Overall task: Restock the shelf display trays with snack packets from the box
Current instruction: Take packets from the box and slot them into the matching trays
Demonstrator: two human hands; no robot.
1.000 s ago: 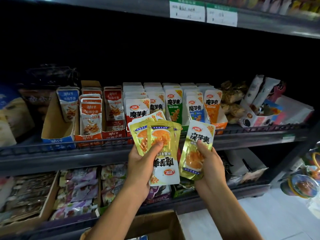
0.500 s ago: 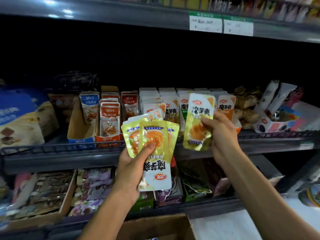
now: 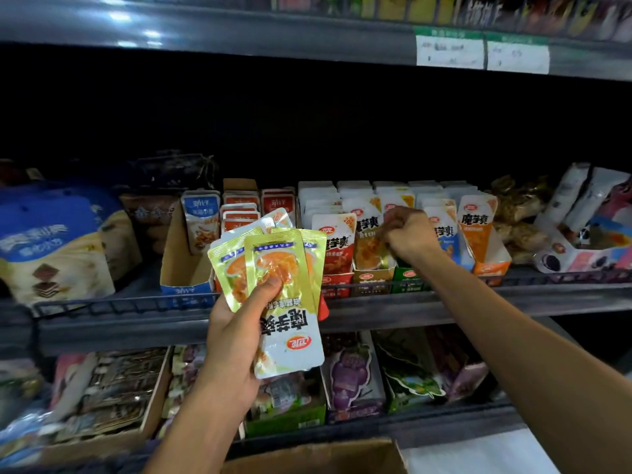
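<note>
We hold a fanned stack of gold-edged snack packets (image 3: 280, 289) in our left hand (image 3: 239, 340), thumb pressed across the front packet and fingers curled behind the bundle; the packets are upside down to us, their white printed ends hanging below the thumb. Up and to the right of that hand, our right hand (image 3: 408, 234) reaches into the row of display trays on the shelf, its fingers curled round the top edge of a single gold packet (image 3: 371, 246) standing in the gold tray (image 3: 372, 277). Whether the packet already rests on the tray floor we cannot tell, since the tray's front wall hides its lower end. Just left of the right hand stands a red tray (image 3: 337, 285) with white-and-red packets, partly hidden behind our fanned bundle; just right of it are a green tray (image 3: 408, 278), a blue-fronted row and an orange tray (image 3: 490, 268). Beyond our left hand, further left, a blue tray (image 3: 184, 289) holds only a packet or two at its back. Below both forearms, at the bottom edge, the brown cardboard box (image 3: 318, 456) shows its open flap, and the lower shelf behind our wrists carries purple and green packets.
</note>
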